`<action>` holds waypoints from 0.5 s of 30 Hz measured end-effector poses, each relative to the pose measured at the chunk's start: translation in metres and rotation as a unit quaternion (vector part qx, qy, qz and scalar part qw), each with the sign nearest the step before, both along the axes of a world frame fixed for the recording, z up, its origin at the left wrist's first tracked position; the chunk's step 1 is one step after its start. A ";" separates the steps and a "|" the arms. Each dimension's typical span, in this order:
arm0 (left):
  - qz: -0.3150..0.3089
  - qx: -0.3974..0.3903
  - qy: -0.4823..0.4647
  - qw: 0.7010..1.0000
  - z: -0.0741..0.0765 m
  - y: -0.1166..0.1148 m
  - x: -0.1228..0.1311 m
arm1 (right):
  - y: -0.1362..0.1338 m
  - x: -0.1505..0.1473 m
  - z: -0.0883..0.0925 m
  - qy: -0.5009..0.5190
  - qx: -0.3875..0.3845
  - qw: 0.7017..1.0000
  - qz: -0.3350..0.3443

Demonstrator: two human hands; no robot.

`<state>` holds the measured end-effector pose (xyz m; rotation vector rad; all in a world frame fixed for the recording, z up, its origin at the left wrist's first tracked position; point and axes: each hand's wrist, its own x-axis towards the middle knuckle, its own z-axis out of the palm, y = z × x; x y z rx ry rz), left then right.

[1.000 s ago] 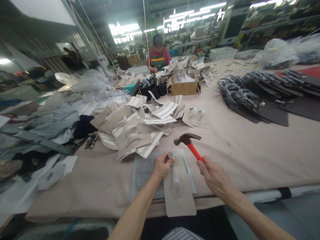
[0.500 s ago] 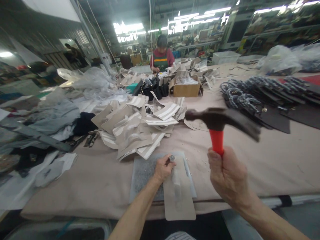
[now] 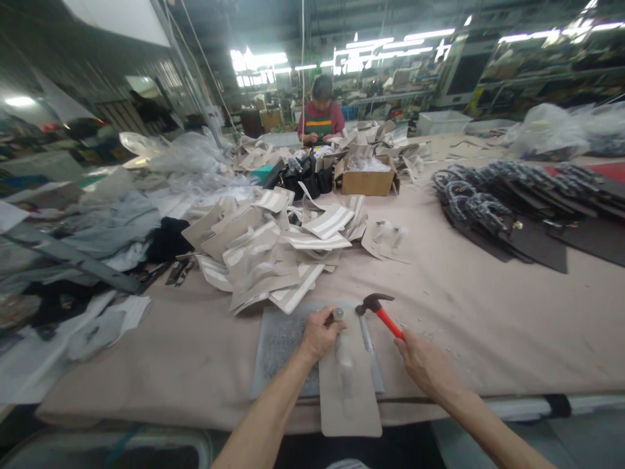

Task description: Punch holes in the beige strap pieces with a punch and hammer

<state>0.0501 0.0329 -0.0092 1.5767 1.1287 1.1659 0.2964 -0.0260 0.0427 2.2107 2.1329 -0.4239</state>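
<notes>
My left hand is closed around a small metal punch that stands upright on a beige cut piece. The piece lies on a grey metal plate at the table's near edge. My right hand grips the red handle of a hammer. The hammer's black head is low, just right of the punch top and close to it.
A heap of beige and white-striped cut pieces lies beyond the plate. Dark straps and black panels fill the right side. A cardboard box and a seated person are at the far end. Plastic and fabric crowd the left.
The hammer was raised high half a second ago and has come down beside the punch top. My left hand has stayed on the punch.
</notes>
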 end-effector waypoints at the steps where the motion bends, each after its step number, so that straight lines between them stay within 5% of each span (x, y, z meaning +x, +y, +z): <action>1: 0.000 0.001 -0.001 1.000 0.000 0.000 0.000 | 0.000 0.001 -0.008 -0.018 0.009 1.000 -0.006; 3: -0.001 0.001 -0.004 1.000 0.002 0.000 -0.001 | -0.002 -0.005 -0.014 -0.037 0.071 0.997 0.022; 6: -0.002 0.002 -0.008 1.000 0.003 -0.002 0.000 | -0.010 -0.034 -0.004 0.004 0.184 0.965 0.189; 10: 0.018 -0.015 -0.029 0.999 0.002 -0.001 0.004 | -0.022 -0.080 0.005 0.030 0.140 0.897 0.419; 15: 0.165 -0.053 -0.112 0.978 0.021 0.013 0.004 | -0.024 -0.102 0.000 -0.022 0.172 0.904 0.392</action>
